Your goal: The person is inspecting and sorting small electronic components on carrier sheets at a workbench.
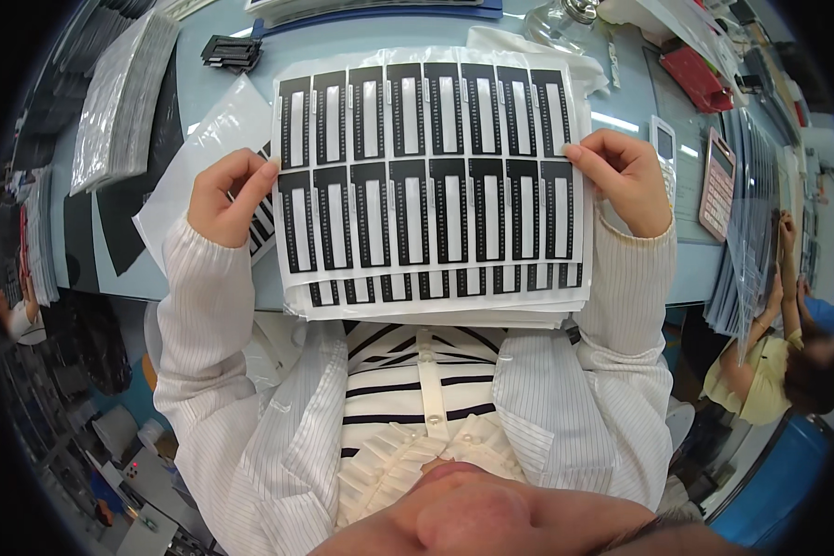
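A white sheet (426,165) bearing two rows of black rectangular frame-shaped pieces with pale centres is spread in front of me. My left hand (230,196) pinches its left edge between thumb and bent fingers. At the opposite edge, my right hand (626,178) grips it the same way. Beneath it lies a stack of similar sheets (445,285), whose front edges stick out on my side. Another pale sheet (215,139) with black pieces lies askew by my left hand, partly covered.
Left of the sheets is a pile of clear-wrapped flat packs (125,102). Small black parts (232,53) and a glass bottle (565,20) stand farther back. A pink calculator (717,183) and a red object (695,79) lie right. Another person (769,371) works at the far right.
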### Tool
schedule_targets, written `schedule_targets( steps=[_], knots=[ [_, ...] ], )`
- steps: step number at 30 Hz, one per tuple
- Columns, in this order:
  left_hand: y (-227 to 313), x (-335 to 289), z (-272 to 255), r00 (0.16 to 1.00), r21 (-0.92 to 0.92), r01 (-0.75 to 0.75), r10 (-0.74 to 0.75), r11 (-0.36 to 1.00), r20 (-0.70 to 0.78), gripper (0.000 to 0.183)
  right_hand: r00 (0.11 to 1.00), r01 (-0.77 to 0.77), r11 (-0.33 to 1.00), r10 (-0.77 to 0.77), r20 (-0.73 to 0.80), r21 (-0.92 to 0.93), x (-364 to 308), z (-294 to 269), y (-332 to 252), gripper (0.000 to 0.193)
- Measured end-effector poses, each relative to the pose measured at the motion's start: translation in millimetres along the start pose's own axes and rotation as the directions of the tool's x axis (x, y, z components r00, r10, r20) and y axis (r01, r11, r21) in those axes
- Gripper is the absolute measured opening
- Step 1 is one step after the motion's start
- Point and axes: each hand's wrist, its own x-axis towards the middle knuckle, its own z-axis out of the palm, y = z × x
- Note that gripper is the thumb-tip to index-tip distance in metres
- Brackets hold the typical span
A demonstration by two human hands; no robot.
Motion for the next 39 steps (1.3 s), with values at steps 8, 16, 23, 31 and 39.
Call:
schedule_targets(
  steps=[8,16,23,31,39],
  knots=[
    [1,2,-2,0.998,-0.117,0.016,-0.008,0.993,0.065,0.025,0.999,0.028,0.999,-0.027,-0.036,0.027,-3,0,-5,0.016],
    [6,2,-5,0.995,-0.352,0.098,-0.088,0.931,0.044,0.024,0.999,-0.021,0.935,0.028,-0.017,0.353,-7,-8,-2,0.016],
    [4,2,-6,0.995,-0.359,0.104,-0.099,0.928,0.031,0.024,1.0,0.012,0.938,-0.003,-0.027,0.346,-8,-9,-1,0.018],
    [7,0,-8,0.998,-0.34,0.061,-0.046,0.938,0.052,0.026,0.999,0.044,0.936,-0.033,-0.038,0.35,-9,-9,-2,0.018],
    [10,-1,-10,0.997,-0.325,0.03,-0.006,0.945,0.072,0.027,0.998,0.046,0.923,-0.031,-0.045,0.382,-9,-9,-2,0.017]
  ],
)
